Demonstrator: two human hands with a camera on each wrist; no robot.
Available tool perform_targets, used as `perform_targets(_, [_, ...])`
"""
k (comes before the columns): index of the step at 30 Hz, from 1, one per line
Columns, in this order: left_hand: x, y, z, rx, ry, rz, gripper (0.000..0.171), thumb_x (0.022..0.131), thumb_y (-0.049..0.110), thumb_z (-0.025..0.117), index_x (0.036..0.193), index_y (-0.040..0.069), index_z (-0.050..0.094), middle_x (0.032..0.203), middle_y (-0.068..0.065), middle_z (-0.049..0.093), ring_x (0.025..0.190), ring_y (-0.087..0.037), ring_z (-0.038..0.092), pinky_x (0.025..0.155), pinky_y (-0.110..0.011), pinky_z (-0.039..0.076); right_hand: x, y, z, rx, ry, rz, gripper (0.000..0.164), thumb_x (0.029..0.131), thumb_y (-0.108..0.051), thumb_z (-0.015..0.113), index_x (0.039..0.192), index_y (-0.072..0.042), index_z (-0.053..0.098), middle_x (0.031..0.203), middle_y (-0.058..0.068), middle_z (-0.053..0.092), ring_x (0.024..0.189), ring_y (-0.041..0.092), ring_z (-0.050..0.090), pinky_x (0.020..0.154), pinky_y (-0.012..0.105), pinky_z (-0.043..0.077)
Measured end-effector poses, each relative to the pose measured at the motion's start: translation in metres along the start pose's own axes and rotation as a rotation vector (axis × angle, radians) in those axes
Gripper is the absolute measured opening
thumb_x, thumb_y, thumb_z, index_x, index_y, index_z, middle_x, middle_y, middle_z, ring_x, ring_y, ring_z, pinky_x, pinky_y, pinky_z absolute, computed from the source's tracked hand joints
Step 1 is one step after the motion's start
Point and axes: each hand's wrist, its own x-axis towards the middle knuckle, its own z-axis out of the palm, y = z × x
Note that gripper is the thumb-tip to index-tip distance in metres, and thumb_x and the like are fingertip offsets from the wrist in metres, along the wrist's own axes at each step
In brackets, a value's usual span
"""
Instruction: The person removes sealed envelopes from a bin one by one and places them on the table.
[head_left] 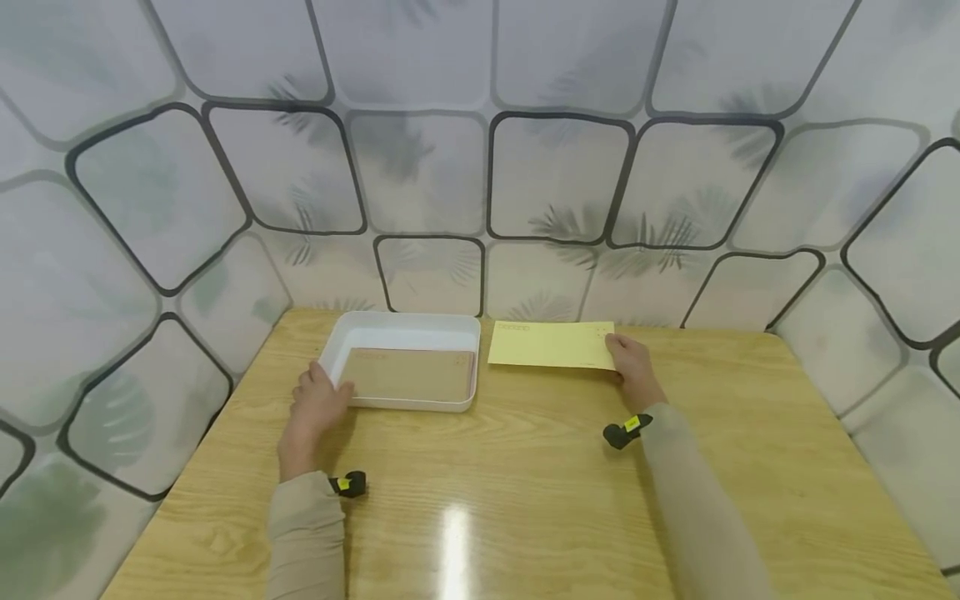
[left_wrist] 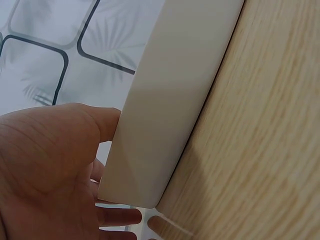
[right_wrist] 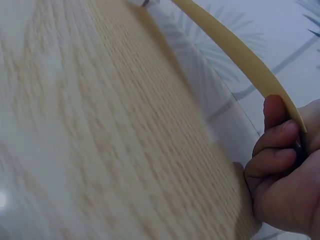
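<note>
A white tray [head_left: 408, 406] sits on the table at the left of the middle in the head view. In its front part lies a brown envelope [head_left: 408, 375], printed with small boxes along its top edge. My left hand [head_left: 318, 404] holds the tray's near left corner; in the left wrist view its thumb [left_wrist: 107, 122] is at the rim and the other fingers are partly hidden behind the wall. To the right of the tray, my right hand [head_left: 633, 362] pinches the right end of a yellow envelope [head_left: 551, 345]. This envelope bows in the right wrist view, raised off the table.
The wooden table [head_left: 480, 475] meets a patterned wall covering [head_left: 558, 175] just behind the tray and the yellow envelope. More of the same covering rises at both sides. Each wrist carries a small black camera, and light glares off the table's near part.
</note>
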Motion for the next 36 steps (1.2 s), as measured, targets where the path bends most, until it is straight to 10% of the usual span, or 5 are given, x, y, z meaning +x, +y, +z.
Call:
perform_targets(6, [0.002,0.001,0.002,0.004,-0.001,0.002,0.086,0.102,0.033,0.041,0.146,-0.020,-0.010,0.145,-0.049,0.008,0.131,-0.063,0.019,0.105,-0.072,0.024,0.001,-0.003,-0.010,-0.056,0.025,-0.009,0.040,0.103,-0.034,0.050,0.126,-0.003,0.059,0.072,-0.007,0.050,0.051,0.004,0.040,0.046,0.020,0.034])
perform_targets(13, [0.003,0.001,0.003,0.005,0.006,0.002,0.086,0.102,0.033,0.041,0.146,-0.020,-0.011,0.146,-0.049,0.007,0.132,-0.063,0.018,0.106,-0.072,0.023,0.008,-0.005,-0.011,-0.158,0.046,-0.035,0.038,0.102,-0.034,0.048,0.111,0.001,0.059,0.073,-0.004,0.050,0.055,0.004,0.044,0.048,0.020,0.039])
perform_targets(17, [0.001,0.001,0.004,-0.004,0.002,0.005,0.085,0.102,0.032,0.041,0.146,-0.020,-0.011,0.146,-0.049,0.007,0.132,-0.063,0.018,0.106,-0.072,0.024,0.010,-0.004,-0.011,-0.289,0.067,-0.075,0.048,0.103,-0.036,0.046,0.119,0.007,0.061,0.094,0.009,0.057,0.055,0.005,0.043,0.048,0.020,0.041])
perform_targets(23, [0.002,0.000,0.004,-0.006,0.002,0.007,0.085,0.102,0.032,0.041,0.146,-0.019,-0.011,0.146,-0.049,0.006,0.132,-0.063,0.017,0.105,-0.072,0.024,0.010,-0.006,-0.010,-0.142,0.011,0.002,0.068,0.096,-0.030,0.059,0.154,-0.004,0.032,0.143,0.019,0.046,0.050,0.004,0.046,0.046,0.019,0.045])
perform_targets(36, [0.001,-0.002,0.002,-0.013,-0.016,-0.013,0.087,0.102,0.033,0.040,0.147,-0.018,-0.014,0.148,-0.048,0.001,0.134,-0.063,0.014,0.108,-0.071,0.022,0.003,-0.007,-0.007,-0.329,0.036,-0.102,0.057,0.087,-0.014,0.049,0.140,0.007,0.047,0.122,0.025,0.058,0.076,0.018,0.059,0.063,0.025,0.051])
